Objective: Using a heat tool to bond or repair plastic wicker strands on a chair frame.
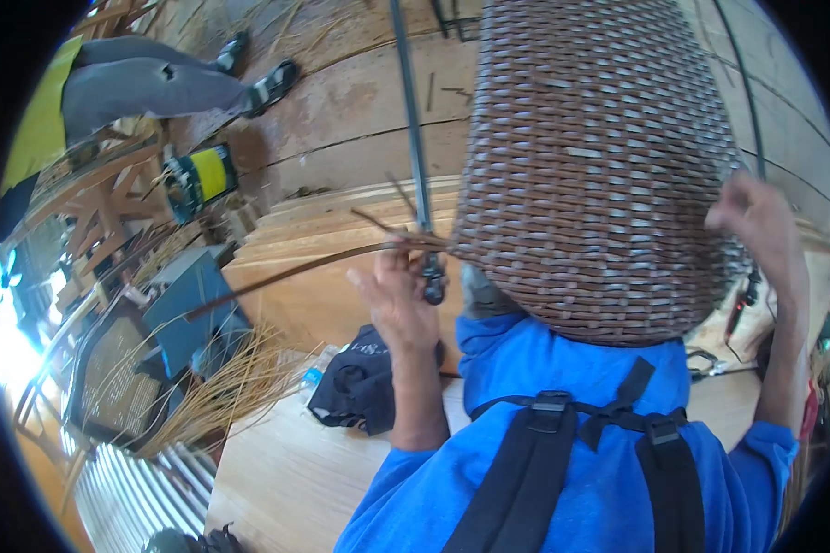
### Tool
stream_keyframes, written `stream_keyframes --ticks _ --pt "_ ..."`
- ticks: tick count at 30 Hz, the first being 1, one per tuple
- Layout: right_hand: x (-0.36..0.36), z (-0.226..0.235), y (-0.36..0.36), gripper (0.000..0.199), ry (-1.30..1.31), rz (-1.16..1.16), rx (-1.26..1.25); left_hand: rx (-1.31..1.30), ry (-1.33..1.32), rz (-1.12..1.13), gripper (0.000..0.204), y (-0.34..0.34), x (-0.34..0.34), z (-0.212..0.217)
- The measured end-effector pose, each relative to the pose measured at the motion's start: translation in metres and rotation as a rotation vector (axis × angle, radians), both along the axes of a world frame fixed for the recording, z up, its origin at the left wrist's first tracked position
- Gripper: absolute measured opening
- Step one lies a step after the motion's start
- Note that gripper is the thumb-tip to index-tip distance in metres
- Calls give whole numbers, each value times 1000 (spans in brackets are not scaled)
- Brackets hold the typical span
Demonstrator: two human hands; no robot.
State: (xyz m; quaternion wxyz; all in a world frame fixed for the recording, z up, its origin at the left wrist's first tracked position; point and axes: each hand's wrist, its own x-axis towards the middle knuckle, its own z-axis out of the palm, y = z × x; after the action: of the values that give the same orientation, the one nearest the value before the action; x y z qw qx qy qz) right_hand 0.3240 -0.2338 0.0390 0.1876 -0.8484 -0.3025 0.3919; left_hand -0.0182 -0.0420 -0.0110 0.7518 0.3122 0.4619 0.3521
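Note:
A large woven panel (599,175) of glossy brown strands rests against my lap and stretches away from me, its near end rounded. At its left edge my left hand (401,300) has its fingers curled at the loose brown strands (426,240), its thumb held apart. One long brown strip (290,274) runs out from there to the lower left. My right hand (756,217) is at the panel's right edge with curled fingers, somewhat blurred. Whatever may be between those fingers is too small or hidden to make out.
A dark metal rod (410,111) stands along the panel's left side. Left lie a bundle of pale cane strands (235,382), a blue box (194,300) and dark cloth (355,387). Another person's legs (148,83) show at upper left. A red-and-black tool (736,313) lies right.

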Motion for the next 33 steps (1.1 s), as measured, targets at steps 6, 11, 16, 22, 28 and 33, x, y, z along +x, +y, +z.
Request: stream_keyframes --ticks 6,11,16,22,28,33 --pt "104 -55 -39 39 -187 -335 258 140 484 -224 17 -9 12 20" --pt "97 -74 -18 32 -210 -290 81 248 605 -158 15 -13 22 19" --pt "81 -88 -32 34 -123 -479 349 313 577 -110 11 -15 26 36" --pt "47 -82 -47 37 50 -546 501 662 576 -107 10 12 43 112" --pt "-11 -115 -25 34 432 -605 529 1142 733 -80 11 32 98 216" --pt "-60 -109 11 18 934 -742 768 2206 1508 -228 40 102 126 280"
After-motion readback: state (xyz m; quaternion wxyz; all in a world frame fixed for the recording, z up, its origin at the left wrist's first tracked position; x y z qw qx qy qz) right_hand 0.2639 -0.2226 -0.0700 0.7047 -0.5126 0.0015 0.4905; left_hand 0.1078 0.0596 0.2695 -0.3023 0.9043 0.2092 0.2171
